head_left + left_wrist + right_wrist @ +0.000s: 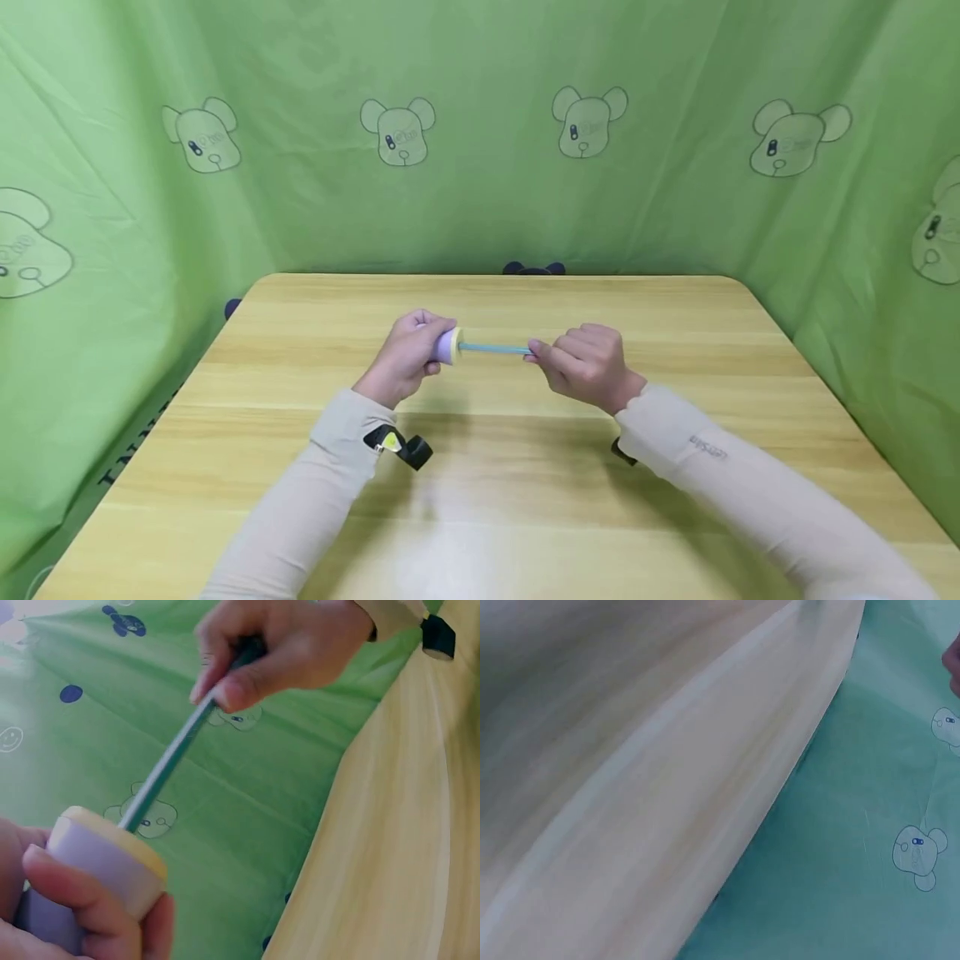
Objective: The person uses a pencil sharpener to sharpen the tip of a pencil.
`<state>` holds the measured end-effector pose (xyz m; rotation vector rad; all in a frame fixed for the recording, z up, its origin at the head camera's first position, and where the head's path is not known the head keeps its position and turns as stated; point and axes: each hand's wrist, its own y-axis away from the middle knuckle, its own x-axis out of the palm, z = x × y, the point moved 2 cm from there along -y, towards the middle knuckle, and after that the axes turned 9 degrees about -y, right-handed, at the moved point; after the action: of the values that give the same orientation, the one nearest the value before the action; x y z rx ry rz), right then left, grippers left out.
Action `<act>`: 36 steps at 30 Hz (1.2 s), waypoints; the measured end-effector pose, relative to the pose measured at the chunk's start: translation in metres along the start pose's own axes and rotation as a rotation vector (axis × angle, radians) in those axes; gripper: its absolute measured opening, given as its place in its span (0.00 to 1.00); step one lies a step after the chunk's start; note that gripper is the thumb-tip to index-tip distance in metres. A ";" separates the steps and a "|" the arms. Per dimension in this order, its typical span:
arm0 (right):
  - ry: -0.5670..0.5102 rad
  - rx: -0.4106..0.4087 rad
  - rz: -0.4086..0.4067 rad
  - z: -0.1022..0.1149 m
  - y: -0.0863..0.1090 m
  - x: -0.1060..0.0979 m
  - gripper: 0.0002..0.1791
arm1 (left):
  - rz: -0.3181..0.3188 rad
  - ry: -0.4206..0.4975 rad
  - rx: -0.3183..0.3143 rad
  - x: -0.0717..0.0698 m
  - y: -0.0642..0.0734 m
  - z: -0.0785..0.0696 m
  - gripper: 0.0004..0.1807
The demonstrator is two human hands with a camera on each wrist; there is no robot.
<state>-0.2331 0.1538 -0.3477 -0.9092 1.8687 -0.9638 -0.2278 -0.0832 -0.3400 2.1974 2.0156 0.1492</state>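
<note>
In the head view my left hand (405, 354) holds a small lavender pencil sharpener (446, 347) with a pale yellow rim, above the middle of the table. A blue-green pencil (495, 349) runs from the sharpener's yellow end across to my right hand (588, 362), which pinches its other end between thumb and fingers. The left wrist view shows the left fingers curled round the sharpener (105, 859) and the pencil (169, 765) standing in its top face. The pencil's inserted end is hidden. Only a sliver of a hand shows at the right wrist view's edge.
Beneath both hands lies a light wood-grain table (525, 500) with rounded far corners. Green curtains (480, 208) with bear-head drawings hang behind it and on both sides. A black wrist camera (415, 452) sticks out from the left sleeve.
</note>
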 end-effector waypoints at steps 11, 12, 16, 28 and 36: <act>-0.391 0.780 0.287 -0.002 -0.004 0.003 0.10 | -0.153 0.029 0.173 0.003 -0.005 0.012 0.08; -0.447 0.919 0.329 -0.004 -0.006 0.003 0.10 | -0.154 0.030 0.203 0.003 -0.005 0.013 0.08; -0.792 1.542 0.505 -0.014 -0.012 -0.004 0.19 | -0.137 0.005 0.320 0.005 -0.003 0.016 0.08; -0.114 0.511 0.341 -0.010 -0.012 -0.014 0.11 | -0.102 0.115 0.115 0.007 0.002 0.000 0.08; 0.127 0.135 -0.031 -0.009 0.008 -0.001 0.18 | -0.062 0.134 -0.025 0.008 0.002 -0.003 0.08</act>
<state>-0.2424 0.1601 -0.3511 -0.8142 1.8736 -1.1754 -0.2254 -0.0752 -0.3373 2.1604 2.1361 0.3195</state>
